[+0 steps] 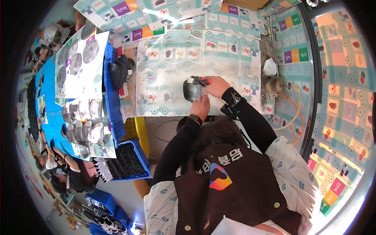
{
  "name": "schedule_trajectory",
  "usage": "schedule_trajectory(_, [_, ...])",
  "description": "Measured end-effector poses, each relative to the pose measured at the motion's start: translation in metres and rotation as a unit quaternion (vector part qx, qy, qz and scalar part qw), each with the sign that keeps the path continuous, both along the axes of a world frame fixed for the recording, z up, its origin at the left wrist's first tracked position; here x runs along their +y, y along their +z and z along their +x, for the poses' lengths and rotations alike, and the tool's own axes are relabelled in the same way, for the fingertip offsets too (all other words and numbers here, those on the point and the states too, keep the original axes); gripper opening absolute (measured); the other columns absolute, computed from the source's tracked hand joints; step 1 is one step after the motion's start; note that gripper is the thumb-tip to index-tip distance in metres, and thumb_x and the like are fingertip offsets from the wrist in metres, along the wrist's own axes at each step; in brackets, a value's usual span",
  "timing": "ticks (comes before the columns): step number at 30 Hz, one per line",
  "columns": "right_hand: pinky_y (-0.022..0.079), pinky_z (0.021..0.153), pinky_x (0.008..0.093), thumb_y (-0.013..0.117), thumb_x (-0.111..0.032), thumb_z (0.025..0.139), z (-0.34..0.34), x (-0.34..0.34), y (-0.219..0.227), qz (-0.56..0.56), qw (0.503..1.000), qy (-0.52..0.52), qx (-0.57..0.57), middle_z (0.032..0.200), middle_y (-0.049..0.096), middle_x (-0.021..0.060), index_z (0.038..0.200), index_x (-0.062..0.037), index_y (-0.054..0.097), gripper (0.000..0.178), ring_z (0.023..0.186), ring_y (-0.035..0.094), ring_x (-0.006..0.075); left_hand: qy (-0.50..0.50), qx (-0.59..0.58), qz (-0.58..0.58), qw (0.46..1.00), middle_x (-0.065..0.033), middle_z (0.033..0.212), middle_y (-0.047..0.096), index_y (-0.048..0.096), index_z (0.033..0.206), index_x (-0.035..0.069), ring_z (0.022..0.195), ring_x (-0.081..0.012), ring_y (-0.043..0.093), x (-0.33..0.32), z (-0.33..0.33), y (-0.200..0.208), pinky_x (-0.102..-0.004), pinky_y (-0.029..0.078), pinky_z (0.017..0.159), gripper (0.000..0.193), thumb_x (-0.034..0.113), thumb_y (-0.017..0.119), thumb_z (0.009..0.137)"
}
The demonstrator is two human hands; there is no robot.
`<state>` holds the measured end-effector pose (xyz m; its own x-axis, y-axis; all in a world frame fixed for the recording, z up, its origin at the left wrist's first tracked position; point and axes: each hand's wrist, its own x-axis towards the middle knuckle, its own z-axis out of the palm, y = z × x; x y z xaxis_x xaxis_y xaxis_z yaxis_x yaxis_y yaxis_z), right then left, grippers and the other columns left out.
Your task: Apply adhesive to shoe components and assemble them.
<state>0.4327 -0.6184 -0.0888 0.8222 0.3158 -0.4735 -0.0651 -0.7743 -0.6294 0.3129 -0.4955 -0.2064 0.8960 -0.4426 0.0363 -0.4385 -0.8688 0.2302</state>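
Observation:
Over the middle of the white-dusted, paper-covered bench (168, 70), a dark grey rounded piece (191, 92), smooth and shell-like, is held by its lower right edge. My left hand (200, 106) has its fingers closed on that edge. My right hand (217, 87) grips a small black tool with red parts (200, 81); its exact kind is not clear. The tool's far end lies over the top edge of the piece. Part of the piece is hidden behind tool and fingers.
To the left, grey curved pieces (82, 111) stand in rows on a blue-covered table (49, 98). Black pieces (121, 71) lie by the bench's left edge. Below is a blue crate (143, 158) of black curved parts. An orange hose (299, 117) hangs right. Co-workers (74, 170) sit far left.

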Motion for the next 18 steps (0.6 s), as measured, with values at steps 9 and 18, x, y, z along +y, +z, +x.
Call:
schedule_trajectory(9, [0.053,0.082,0.0456,0.061,-0.024,0.076,0.006,0.015,-0.014,-0.082,0.993,0.083,0.014,0.098,0.070,0.0204,0.106,-0.0070,0.069,0.035,0.093,0.064,0.0420,-0.053,-0.034,0.133,0.989,-0.0172,0.127,0.061,0.066,0.120,-0.005,0.106,-0.0257,0.053,-0.004,-0.004,-0.005,-0.0323,0.044,0.079,0.039,0.016,0.053,0.090])
schedule_trajectory(18, [0.052,0.080,0.0491,0.059,-0.023,0.078,0.008,0.028,-0.026,-0.091,0.995,0.030,-0.011,0.095,0.070,0.0188,0.099,-0.0077,0.069,0.028,0.092,0.064,0.0420,-0.040,-0.032,0.181,0.982,-0.0205,0.139,0.058,0.060,0.131,-0.008,0.103,-0.0240,0.053,0.002,-0.003,-0.010,-0.0327,0.044,0.077,0.048,0.018,0.051,0.091])
